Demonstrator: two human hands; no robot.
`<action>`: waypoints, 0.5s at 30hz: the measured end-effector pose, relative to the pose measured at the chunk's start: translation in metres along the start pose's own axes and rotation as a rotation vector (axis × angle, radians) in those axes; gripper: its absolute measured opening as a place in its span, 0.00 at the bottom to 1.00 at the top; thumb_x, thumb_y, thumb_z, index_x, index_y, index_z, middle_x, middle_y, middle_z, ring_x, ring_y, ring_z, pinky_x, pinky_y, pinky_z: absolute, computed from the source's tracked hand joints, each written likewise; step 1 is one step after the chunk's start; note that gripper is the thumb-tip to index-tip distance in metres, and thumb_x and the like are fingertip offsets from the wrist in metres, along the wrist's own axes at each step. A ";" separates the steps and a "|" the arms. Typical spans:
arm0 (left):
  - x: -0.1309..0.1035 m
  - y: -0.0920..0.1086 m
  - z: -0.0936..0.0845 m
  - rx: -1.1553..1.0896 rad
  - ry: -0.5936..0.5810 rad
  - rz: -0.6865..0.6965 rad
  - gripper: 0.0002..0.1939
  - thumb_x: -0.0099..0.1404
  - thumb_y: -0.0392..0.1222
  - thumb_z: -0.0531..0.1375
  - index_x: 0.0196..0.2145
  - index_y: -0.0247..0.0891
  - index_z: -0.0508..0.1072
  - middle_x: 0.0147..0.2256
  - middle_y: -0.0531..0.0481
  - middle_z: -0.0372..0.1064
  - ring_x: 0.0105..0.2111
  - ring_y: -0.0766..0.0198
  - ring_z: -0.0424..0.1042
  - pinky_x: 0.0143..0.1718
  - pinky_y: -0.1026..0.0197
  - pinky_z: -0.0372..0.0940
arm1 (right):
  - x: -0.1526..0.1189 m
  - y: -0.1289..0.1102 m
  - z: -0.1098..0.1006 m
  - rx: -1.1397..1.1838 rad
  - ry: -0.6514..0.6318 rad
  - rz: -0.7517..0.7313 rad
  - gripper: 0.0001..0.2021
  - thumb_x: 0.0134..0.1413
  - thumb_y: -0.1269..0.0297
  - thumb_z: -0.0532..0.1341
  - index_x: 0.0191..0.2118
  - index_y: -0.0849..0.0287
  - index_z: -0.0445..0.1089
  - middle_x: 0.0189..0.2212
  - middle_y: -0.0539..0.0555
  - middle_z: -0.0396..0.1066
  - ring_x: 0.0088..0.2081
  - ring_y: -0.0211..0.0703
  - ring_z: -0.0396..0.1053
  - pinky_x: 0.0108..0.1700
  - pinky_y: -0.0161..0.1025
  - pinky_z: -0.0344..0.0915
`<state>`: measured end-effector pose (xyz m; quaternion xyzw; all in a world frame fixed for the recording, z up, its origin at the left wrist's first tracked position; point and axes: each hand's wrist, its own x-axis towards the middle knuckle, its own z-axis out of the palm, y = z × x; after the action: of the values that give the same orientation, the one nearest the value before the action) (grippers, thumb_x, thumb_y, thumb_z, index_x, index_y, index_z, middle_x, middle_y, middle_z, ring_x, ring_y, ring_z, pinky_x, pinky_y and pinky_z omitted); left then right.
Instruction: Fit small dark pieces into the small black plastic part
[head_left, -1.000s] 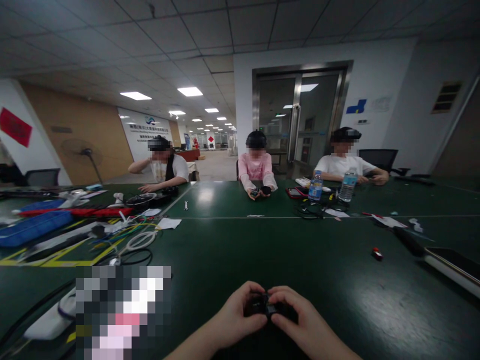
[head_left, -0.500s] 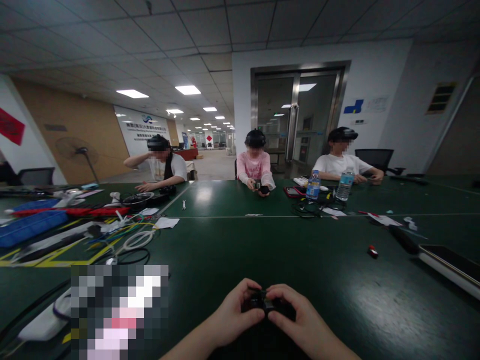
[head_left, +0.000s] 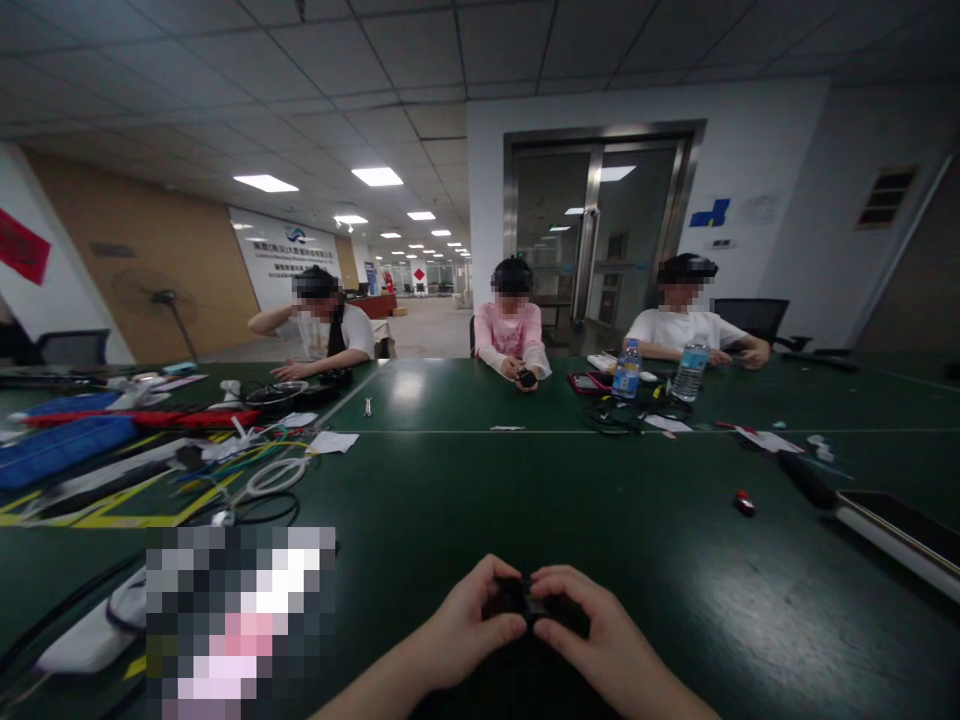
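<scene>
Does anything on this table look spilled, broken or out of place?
No spill or breakage that I can see. Only the left side looks untidy, with cables loosely tangled near the blue tray. The small black object is too dark to check.

Three people [head_left: 510,335] sit at eleven, twelve and one o'clock. Two plastic water bottles [head_left: 690,372] stand at one o'clock. One wrench [head_left: 367,407] lies at eleven o'clock.

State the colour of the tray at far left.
The tray is blue, shown best in the head view.
</scene>
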<state>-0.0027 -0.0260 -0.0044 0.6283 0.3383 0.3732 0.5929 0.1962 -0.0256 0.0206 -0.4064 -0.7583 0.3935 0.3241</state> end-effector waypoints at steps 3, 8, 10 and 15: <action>0.000 0.002 0.001 -0.010 -0.003 -0.013 0.19 0.56 0.45 0.64 0.42 0.37 0.62 0.35 0.52 0.64 0.35 0.65 0.65 0.35 0.62 0.56 | 0.000 0.002 0.001 0.009 0.001 -0.006 0.09 0.48 0.69 0.61 0.38 0.54 0.70 0.44 0.53 0.70 0.48 0.47 0.66 0.51 0.44 0.61; 0.000 0.002 0.001 -0.041 -0.013 -0.021 0.20 0.56 0.42 0.64 0.43 0.38 0.61 0.37 0.50 0.65 0.36 0.64 0.66 0.36 0.61 0.56 | 0.001 0.002 0.002 0.013 0.008 -0.002 0.09 0.48 0.69 0.61 0.38 0.54 0.71 0.44 0.53 0.70 0.47 0.47 0.67 0.52 0.43 0.61; 0.000 0.001 0.000 -0.058 -0.021 -0.019 0.20 0.56 0.40 0.64 0.44 0.38 0.61 0.38 0.50 0.66 0.36 0.64 0.66 0.36 0.61 0.57 | 0.001 0.001 0.002 0.016 0.007 0.002 0.09 0.48 0.70 0.61 0.38 0.54 0.71 0.44 0.53 0.70 0.48 0.47 0.67 0.52 0.44 0.60; 0.001 -0.002 -0.001 -0.071 -0.042 -0.013 0.21 0.55 0.35 0.63 0.45 0.39 0.60 0.40 0.49 0.66 0.36 0.65 0.67 0.34 0.63 0.58 | 0.001 0.002 0.002 0.018 0.004 -0.005 0.09 0.48 0.69 0.61 0.39 0.54 0.71 0.44 0.53 0.70 0.48 0.47 0.66 0.52 0.44 0.60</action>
<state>-0.0035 -0.0247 -0.0063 0.6124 0.3165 0.3679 0.6241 0.1951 -0.0246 0.0182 -0.4022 -0.7552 0.3986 0.3304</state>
